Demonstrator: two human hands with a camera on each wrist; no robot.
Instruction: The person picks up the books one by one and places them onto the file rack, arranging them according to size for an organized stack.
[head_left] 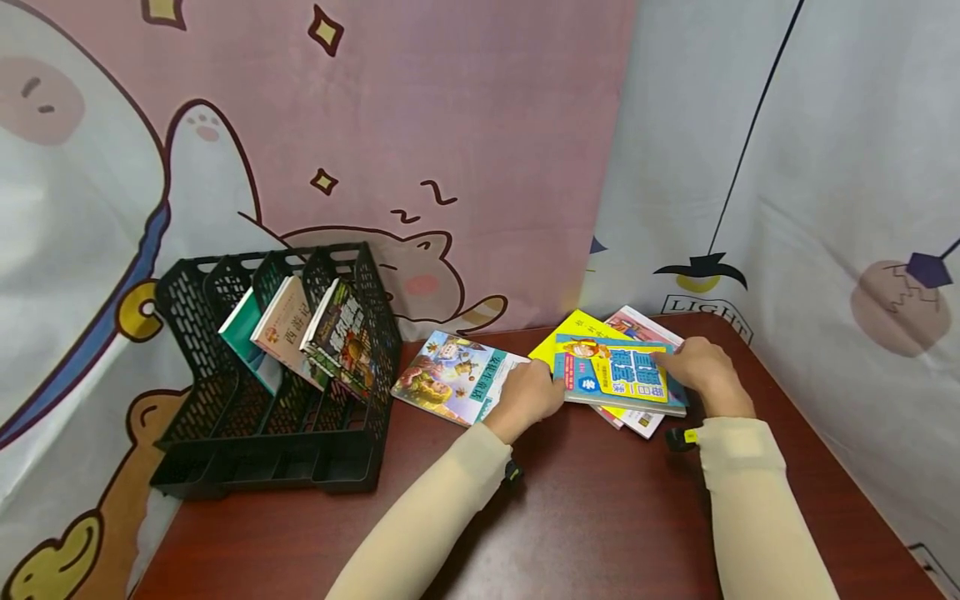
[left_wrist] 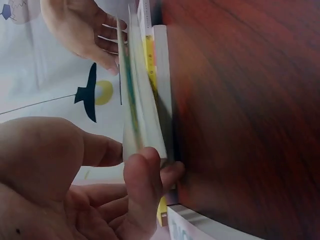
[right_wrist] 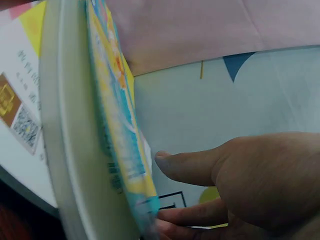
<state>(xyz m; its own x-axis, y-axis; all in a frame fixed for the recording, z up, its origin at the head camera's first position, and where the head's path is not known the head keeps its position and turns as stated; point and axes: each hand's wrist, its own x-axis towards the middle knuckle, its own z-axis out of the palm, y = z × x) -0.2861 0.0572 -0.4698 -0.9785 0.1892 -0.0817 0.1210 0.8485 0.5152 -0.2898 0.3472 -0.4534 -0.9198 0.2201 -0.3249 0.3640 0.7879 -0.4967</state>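
From where I stand, the blue-and-yellow book (head_left: 611, 372) is over a loose pile on the dark red table (head_left: 592, 508), with a yellow book (head_left: 576, 323) and a pink-edged book (head_left: 639, 322) sticking out beneath. The person's left hand (head_left: 527, 395) pinches its left end between thumb and fingers. The right hand (head_left: 707, 372) is at the right end, fingers fairly straight and thumb spread away from the cover. Left of the pile lies a picture-covered book (head_left: 446, 373), and beyond it a black rack (head_left: 345, 462) holds leaning books (head_left: 287, 323).
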